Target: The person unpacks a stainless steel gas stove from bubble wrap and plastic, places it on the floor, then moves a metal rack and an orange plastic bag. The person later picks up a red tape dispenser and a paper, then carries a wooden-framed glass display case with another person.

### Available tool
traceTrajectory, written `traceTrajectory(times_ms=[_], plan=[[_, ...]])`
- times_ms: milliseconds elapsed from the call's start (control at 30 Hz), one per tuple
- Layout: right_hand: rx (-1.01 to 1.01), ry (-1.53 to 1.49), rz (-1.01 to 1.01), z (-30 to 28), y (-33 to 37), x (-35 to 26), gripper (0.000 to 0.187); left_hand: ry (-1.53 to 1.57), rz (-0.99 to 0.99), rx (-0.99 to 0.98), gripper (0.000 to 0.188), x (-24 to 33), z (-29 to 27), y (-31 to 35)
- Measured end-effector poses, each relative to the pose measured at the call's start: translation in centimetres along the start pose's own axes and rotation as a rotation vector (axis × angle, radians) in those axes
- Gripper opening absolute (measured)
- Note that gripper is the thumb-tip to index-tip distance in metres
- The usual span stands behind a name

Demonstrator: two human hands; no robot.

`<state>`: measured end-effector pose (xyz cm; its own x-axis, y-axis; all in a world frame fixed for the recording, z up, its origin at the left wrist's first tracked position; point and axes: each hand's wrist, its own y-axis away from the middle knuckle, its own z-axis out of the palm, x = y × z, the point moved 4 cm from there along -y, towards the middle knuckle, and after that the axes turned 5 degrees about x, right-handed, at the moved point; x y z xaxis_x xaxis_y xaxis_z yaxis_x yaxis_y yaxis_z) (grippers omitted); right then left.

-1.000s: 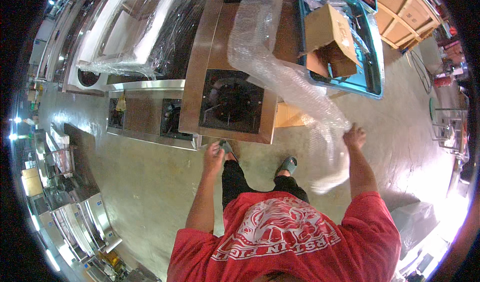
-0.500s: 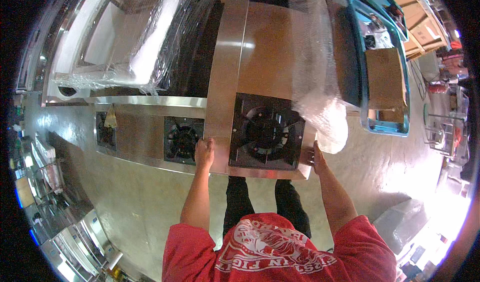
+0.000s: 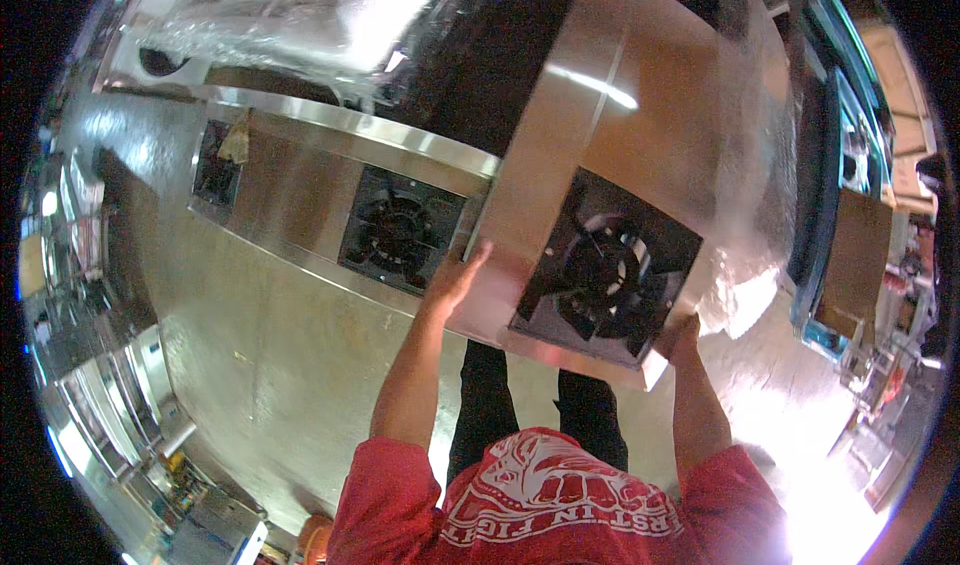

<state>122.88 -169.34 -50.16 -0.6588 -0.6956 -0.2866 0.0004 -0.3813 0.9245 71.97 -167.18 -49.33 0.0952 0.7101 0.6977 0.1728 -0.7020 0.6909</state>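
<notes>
A long stainless steel stove top (image 3: 545,180) stretches away in front of me, its near end above my legs. A square black gas burner (image 3: 605,270) is set in that end. My left hand (image 3: 460,280) grips the left edge, thumb side uppermost and the other fingers mostly hidden. On the opposite edge, my right hand (image 3: 680,343) is closed near the front corner, its fingertips out of sight. Clear plastic wrap (image 3: 745,285) hangs bunched along the right side, just beyond my right hand.
A lower steel counter with a black burner (image 3: 400,230) runs off to the left. Behind it stands a plastic-wrapped unit (image 3: 270,30). At right, a blue bin (image 3: 815,285) holds a cardboard piece (image 3: 855,260). Metal equipment (image 3: 120,395) lines the left side of the concrete floor (image 3: 270,395).
The stove top's near end looks larger and has shifted right in view, now lying slanted with its far end leaning right. Both hands keep their grip on its edges.
</notes>
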Motion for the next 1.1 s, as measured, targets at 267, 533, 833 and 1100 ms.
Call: traceTrajectory(times_ms=[267, 533, 833, 1100], plan=[[0.304, 0.32, -0.188, -0.8, 3.2, 1.1, 0.071, 0.077, 0.181, 0.145, 0.066, -1.1, 0.0, 2.8], [-0.171, 0.147, 0.012, -4.2, 2.8, 6.0, 0.095, -0.011, 0.204, 0.193, 0.062, -2.9, -2.2, 5.4], [-0.269, 0.13, -0.066, -11.1, -1.7, 8.5, 0.062, 0.109, -0.031, 0.174, 0.058, -6.4, -3.3, 7.1], [-0.204, 0.533, -0.006, -8.0, 1.6, 6.3, 0.086, 0.159, 0.0, 0.171, 0.073, -10.9, -2.8, 5.7]])
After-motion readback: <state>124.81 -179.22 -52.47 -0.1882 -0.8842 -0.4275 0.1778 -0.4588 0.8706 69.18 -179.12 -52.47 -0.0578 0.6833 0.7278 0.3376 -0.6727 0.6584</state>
